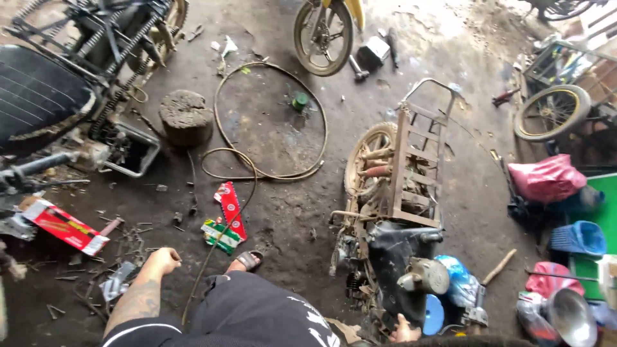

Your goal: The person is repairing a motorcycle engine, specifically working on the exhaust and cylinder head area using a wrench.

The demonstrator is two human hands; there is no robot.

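Left hand point(163, 259), clenched empty at seven o'clock, could snag the hose point(270, 122); right hand point(403, 331) rests on the stripped motorbike point(392, 212), grip unclear.

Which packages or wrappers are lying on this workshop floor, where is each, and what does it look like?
Long red and white cardboard box: floor at far left, ahead of the left hand, lying flat.
Red printed flat packet: mid-floor under the thin hose, narrow.
Green and white flat packet: touching the red one's near end.
Pink-red plastic bag: right side, crumpled, bulging.
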